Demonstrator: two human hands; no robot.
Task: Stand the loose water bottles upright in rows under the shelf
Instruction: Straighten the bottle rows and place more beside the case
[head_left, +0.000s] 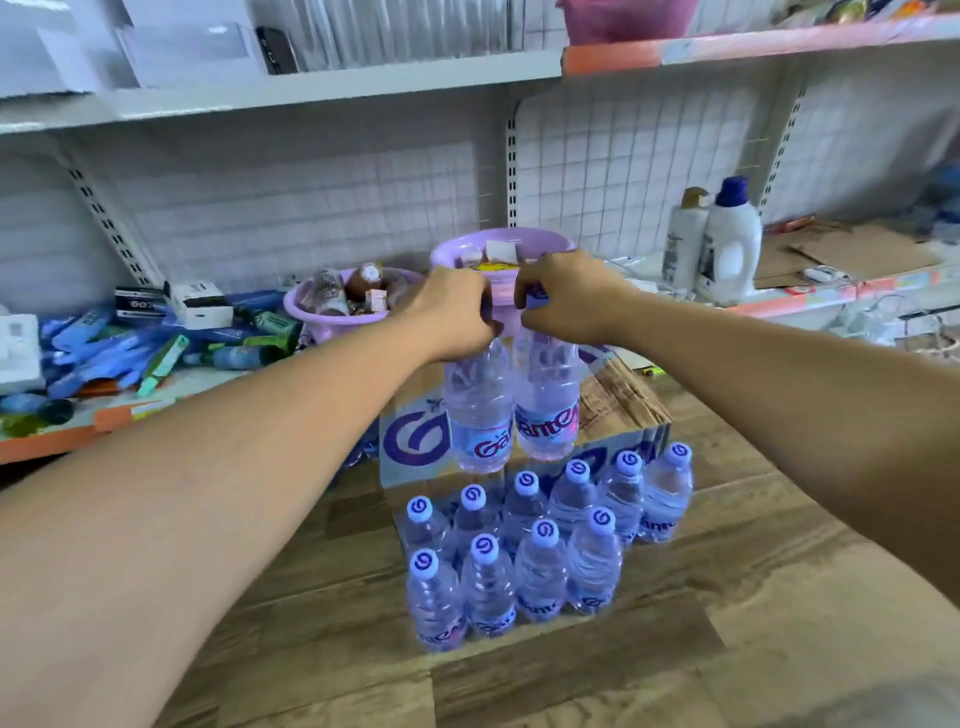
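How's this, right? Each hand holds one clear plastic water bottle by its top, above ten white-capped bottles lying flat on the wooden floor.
Wrong on one point: the head view shows the ten white-capped bottles standing upright in two rows on the wooden floor, not lying flat. The left hand holds one clear plastic water bottle by its top, the right hand a second bottle, above them.

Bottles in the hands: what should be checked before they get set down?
1. Left hand grips the left bottle at its neck: ok.
2. Right hand grips the right bottle at its neck: ok.
3. Both held bottles hang upright: ok.
4. Standing rows all upright: ok.
5. Bare floor right of the front row: ok.
6. Held bottles sealed: cannot tell, hands cover the tops.
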